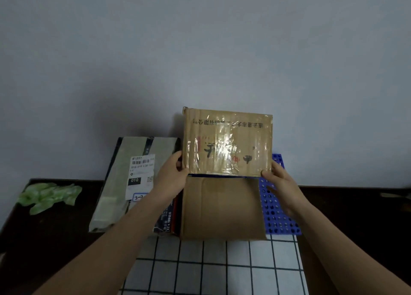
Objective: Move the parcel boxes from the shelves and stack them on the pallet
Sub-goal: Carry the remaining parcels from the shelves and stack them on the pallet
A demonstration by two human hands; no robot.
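I hold a brown cardboard parcel box (pixel 228 142), taped over with clear film and printed with black characters, between both hands. My left hand (pixel 172 174) grips its left lower edge, thumb on the front. My right hand (pixel 279 181) grips its right lower corner. The box sits on or just above a plain brown box (pixel 222 208) that stands on the blue perforated pallet (pixel 280 216). To the left a grey-green taped parcel (pixel 124 183) with a white shipping label lies on the pallet side. A dark printed box (pixel 169 219) shows between the two.
A white cloth with a black grid (pixel 213 268) lies in front of the pallet on the dark floor (pixel 355 216). Crumpled green plastic (pixel 49 196) lies at the left. A plain grey wall (pixel 200 49) rises behind everything.
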